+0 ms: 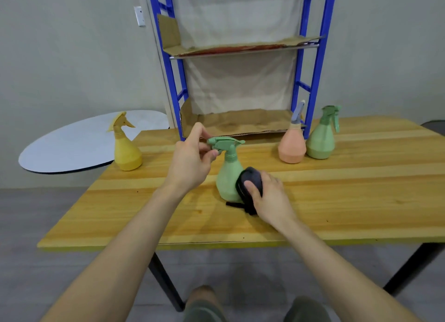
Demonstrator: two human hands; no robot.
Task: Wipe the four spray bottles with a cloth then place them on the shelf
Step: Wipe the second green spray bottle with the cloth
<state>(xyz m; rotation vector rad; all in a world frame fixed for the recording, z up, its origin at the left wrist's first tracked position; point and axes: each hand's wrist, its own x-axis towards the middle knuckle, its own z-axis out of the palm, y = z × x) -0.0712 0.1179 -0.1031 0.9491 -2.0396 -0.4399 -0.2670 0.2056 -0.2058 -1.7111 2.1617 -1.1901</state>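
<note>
A light green spray bottle (227, 177) stands upright in the middle of the wooden table (337, 201). My left hand (190, 160) pinches its trigger head. My right hand (269, 196) holds a dark cloth (250, 184) pressed against the bottle's right side, with a corner of the cloth trailing on the table. A yellow spray bottle (126, 150) stands at the table's far left corner. A pink spray bottle (291, 145) and a second green spray bottle (322, 138) stand side by side at the far right. The blue shelf (313, 80) stands behind the table.
The shelf's two visible levels are lined with brown cardboard (240, 122) and backed by a pale sheet. A round white tabletop (79, 145) lies to the left behind the yellow bottle. My knees show below the table's front edge.
</note>
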